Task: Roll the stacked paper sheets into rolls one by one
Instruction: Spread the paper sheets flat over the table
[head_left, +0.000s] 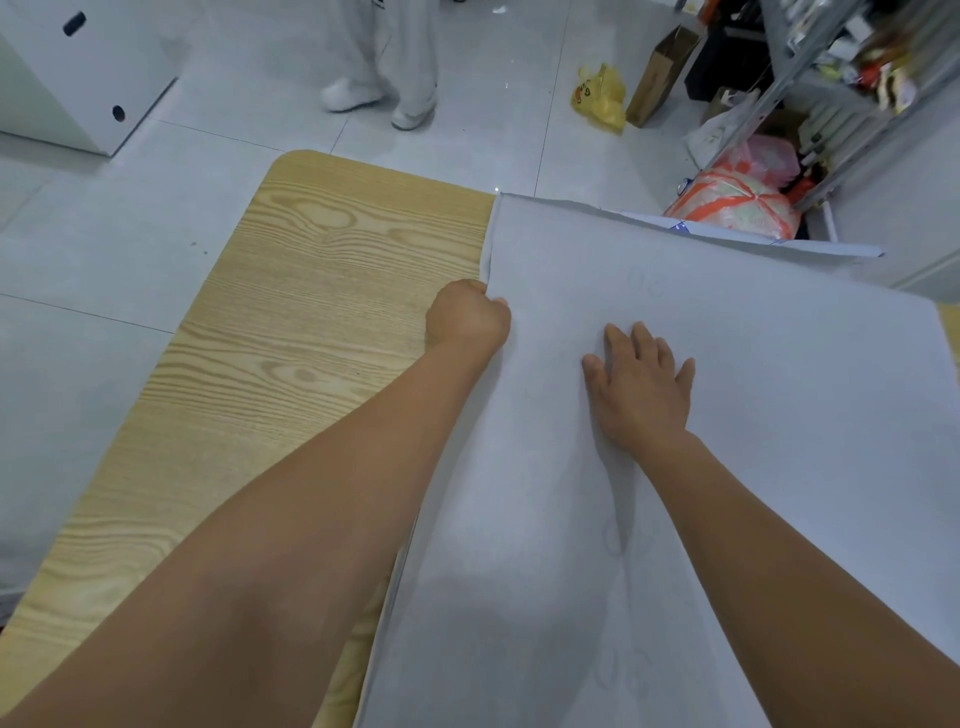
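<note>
A stack of large pale grey paper sheets (727, 405) lies flat over the right half of a light wooden table (291, 322). My left hand (467, 317) is curled at the stack's left edge and pinches the edge of the top sheet, thumb on top. My right hand (641, 384) lies flat on the top sheet with fingers straight and spread, pressing it down. At the far edge, lower sheets (727, 236) stick out a little from under the top one. Faint markings show through the paper.
Another person's legs in white trousers and white shoes (379, 93) stand on the tiled floor beyond the table. A white cabinet (88, 73) is at far left. Bags (737, 202) and a metal shelf rack (852, 78) crowd the far right.
</note>
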